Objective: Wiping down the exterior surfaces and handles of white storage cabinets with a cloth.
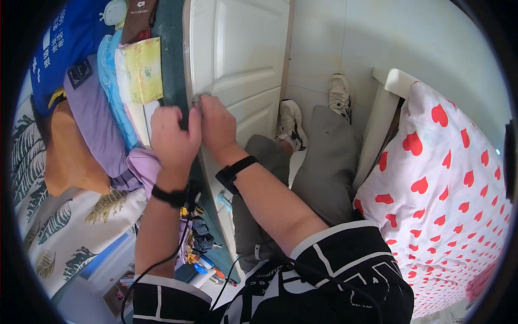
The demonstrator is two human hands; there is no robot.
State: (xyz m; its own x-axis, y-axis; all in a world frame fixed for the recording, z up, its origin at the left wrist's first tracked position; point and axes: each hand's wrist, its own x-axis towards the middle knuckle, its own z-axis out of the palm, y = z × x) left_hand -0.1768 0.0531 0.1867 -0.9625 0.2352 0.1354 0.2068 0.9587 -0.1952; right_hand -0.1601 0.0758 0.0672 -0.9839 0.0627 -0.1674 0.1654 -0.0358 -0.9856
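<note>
Both hands are close together over the edge of a dark green surface (174, 65) that tops a white panelled cabinet (240, 43). My left hand (174, 132) is closed, its fingers curled and its thumb beside my right hand. What it holds, if anything, is hidden. My right hand (218, 120) is closed too, fingertips together by a small greyish thing (200, 99), too unclear to name. Just beyond my left hand lies a yellow and white soft pack (143, 70). A light purple cloth (143, 168) is beside my left wrist.
Folded purple (97, 116), light blue (114, 86) and brown-orange cloths (73, 151) lie at the left, with a blue bag (65, 46). Leaf-patterned fabric (81, 232) spreads below them. At the right, heart-print bedding (442, 178) hangs over a white bed frame (398, 81).
</note>
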